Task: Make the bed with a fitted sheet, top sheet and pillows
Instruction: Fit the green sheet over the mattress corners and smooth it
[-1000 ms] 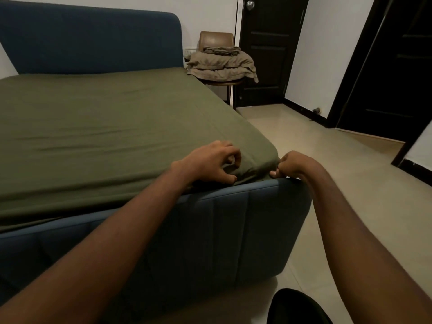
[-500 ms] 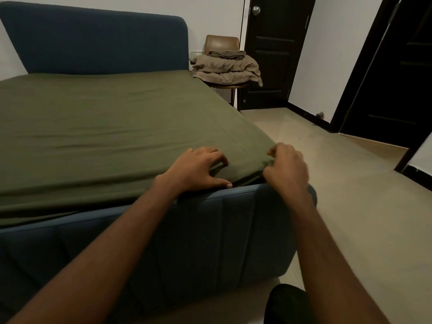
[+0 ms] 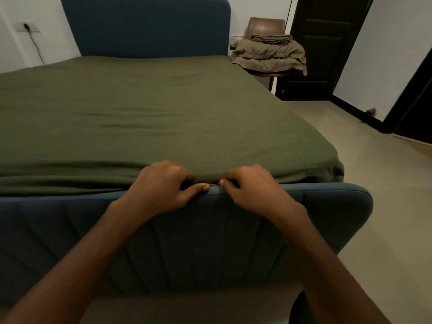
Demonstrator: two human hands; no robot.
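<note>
- Olive-green fitted sheet [image 3: 163,108] lies spread over the whole mattress, with soft creases near the foot. Its near edge runs along the top of the dark blue padded footboard [image 3: 210,242].
- Left hand [image 3: 163,185] sits at that edge, fingers curled down onto the cloth and thumb lying along the footboard's rim. It grips the sheet's hem, though the fingertips are hidden in the seam between mattress and footboard.
- Right hand [image 3: 252,190] is just beside it, thumbs nearly meeting, and holds the hem in the same curled grip with its fingertips tucked out of sight too.
- How far the hem reaches down behind the footboard cannot be seen.
- The sheet's left part is cut off by the picture's edge, and at the near right corner the cloth bunches in small folds.
- Dark blue upholstered headboard [image 3: 145,26] stands at the far end, its top cut off.
- Brown leather-backed chair [image 3: 266,25] stands beside the bed's far right corner. A heap of folded beige bedding [image 3: 271,54] covers its seat, and what pieces make up the heap is unclear.
- Dark wooden door [image 3: 325,43] is behind the chair.
- White wall socket [image 3: 28,26], at far left, has a plug and a cable hanging down.
- Small grey object [image 3: 371,111] on the pale tiled floor [image 3: 385,206] is too small to identify.
</note>
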